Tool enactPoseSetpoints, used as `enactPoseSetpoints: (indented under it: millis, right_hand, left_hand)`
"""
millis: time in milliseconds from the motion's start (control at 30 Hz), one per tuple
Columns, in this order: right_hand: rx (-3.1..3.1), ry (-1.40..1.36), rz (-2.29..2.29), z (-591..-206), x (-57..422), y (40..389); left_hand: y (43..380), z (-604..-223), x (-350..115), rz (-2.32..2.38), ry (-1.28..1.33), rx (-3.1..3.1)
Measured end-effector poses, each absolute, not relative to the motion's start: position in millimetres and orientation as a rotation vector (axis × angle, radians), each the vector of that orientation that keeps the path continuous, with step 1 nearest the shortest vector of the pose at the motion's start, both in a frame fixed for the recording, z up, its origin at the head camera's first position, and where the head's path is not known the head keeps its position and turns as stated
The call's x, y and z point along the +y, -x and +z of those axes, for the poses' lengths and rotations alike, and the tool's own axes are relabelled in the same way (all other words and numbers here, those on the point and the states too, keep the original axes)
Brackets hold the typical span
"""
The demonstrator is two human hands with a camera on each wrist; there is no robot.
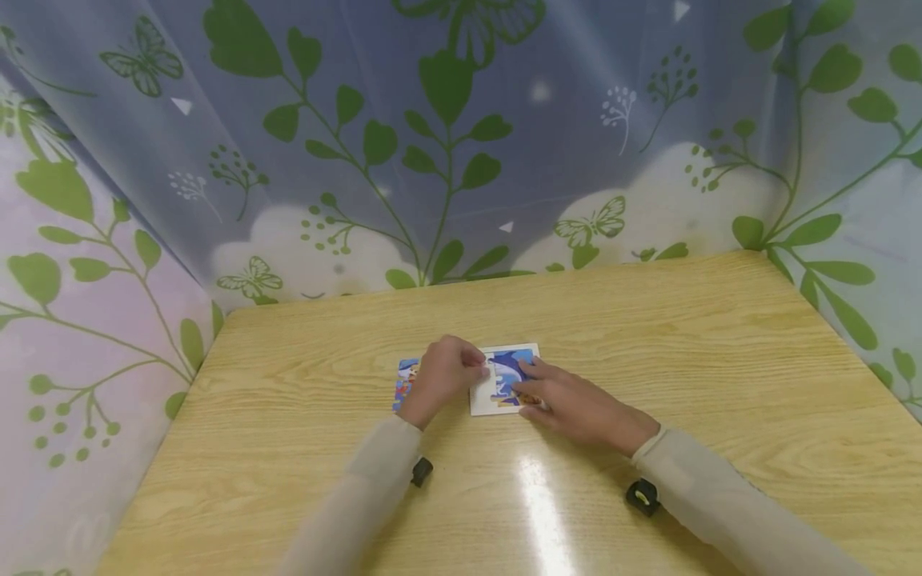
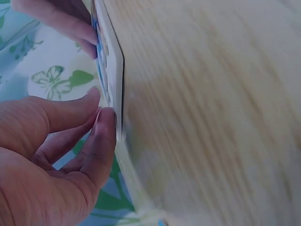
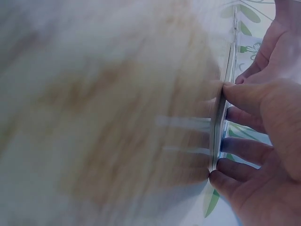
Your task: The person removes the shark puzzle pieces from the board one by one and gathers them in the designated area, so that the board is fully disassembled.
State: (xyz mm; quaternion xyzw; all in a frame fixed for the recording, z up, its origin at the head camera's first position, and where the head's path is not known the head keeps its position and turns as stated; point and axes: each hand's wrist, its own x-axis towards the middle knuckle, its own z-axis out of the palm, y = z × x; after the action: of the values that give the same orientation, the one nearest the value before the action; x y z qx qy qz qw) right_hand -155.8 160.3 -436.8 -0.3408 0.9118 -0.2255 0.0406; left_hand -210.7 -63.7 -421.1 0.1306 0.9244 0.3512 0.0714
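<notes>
A jigsaw puzzle tray [image 1: 504, 410] with a white border lies flat on the table. Its picture shows a dark blue whale or dolphin, and a pale strip is bare along its left side. At that left side, my left hand [image 1: 442, 372] pinches with thumb and fingertips what seems a small puzzle piece, mostly hidden by the fingers. The left wrist view shows the left fingertips [image 2: 106, 117] touching the tray's edge. My right hand [image 1: 576, 404] rests on the tray's right part, fingers spread and fairly straight, thumb at the near edge.
Colourful puzzle pieces [image 1: 403, 392] lie on the wooden table [image 1: 288, 464] left of the tray, partly behind the left hand. A leaf-patterned curtain [image 1: 346, 160] hangs along the table's far edge and sides. Both wrists carry small black devices [image 1: 643, 496].
</notes>
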Motion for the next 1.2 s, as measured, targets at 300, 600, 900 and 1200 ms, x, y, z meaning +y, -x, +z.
enactPoseSetpoints:
  millis: [300, 600, 900, 1200]
  right_hand:
    - [2.785, 1.050, -0.694, -438, 160, 157]
    - [2.762, 1.031, -0.688, -437, 159, 158]
    - [2.766, 1.033, -0.695, -436, 160, 158]
    - [2.776, 1.053, -0.705, -438, 160, 159]
  left_hand:
    - [212, -421, -47, 1.006, -0.328, 2.818]
    - [214, -424, -45, 1.017, -0.299, 2.847]
    - [214, -424, -43, 1.029, -0.259, 2.858]
    - [214, -427, -47, 1.145, -0.267, 2.816]
